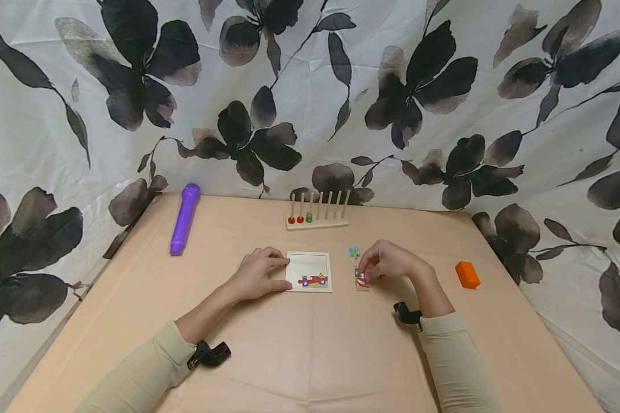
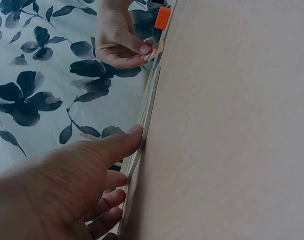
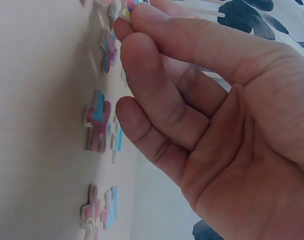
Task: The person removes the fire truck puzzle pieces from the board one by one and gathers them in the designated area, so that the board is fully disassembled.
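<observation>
A white puzzle tray [image 1: 310, 261] lies on the table with an assembled red and blue vehicle picture [image 1: 312, 280] along its near side. My left hand [image 1: 260, 274] rests against the tray's left edge, thumb and forefinger spread along it; in the left wrist view the hand [image 2: 86, 175] touches that thin edge. To the right of the tray, my right hand [image 1: 392, 261] pinches a small colourful puzzle piece [image 3: 127, 9], mostly hidden by the fingertips. Loose puzzle pieces [image 1: 361, 284] lie under and beside this hand, and blue-green pieces [image 1: 353, 252] lie just beyond them.
A wooden peg stand [image 1: 317, 223] with red and green beads is at the back. A purple tube-shaped object [image 1: 185, 221] lies at the back left, and an orange block [image 1: 467, 275] at the right. A floral cloth [image 1: 330, 103] hangs behind the table.
</observation>
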`<state>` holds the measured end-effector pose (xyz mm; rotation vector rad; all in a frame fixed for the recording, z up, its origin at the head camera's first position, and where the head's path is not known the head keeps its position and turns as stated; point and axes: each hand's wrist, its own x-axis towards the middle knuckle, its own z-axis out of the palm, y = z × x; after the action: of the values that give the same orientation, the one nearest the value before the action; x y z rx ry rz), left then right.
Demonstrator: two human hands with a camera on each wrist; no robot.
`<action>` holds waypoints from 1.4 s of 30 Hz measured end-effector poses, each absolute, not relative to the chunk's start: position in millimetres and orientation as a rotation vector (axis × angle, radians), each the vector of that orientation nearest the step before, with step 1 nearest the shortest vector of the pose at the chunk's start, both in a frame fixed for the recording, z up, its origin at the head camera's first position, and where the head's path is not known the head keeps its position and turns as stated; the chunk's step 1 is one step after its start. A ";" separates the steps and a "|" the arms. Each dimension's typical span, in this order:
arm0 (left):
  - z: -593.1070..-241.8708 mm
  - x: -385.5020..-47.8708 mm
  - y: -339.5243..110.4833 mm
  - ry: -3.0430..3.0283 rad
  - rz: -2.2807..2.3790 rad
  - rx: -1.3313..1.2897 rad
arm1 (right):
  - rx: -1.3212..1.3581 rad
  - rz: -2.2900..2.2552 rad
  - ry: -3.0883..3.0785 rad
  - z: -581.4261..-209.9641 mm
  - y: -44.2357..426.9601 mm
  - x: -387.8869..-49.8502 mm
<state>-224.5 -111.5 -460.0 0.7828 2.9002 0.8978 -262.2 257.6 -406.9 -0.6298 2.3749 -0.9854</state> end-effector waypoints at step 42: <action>-462.7 -225.9 -112.1 2.903 0.900 0.787 | -0.674 -0.868 2.353 -412.8 255.3 -261.8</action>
<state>-225.9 -112.1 -462.7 0.7871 2.9031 0.9004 -261.8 255.3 -412.8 -0.6735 2.3527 -0.8680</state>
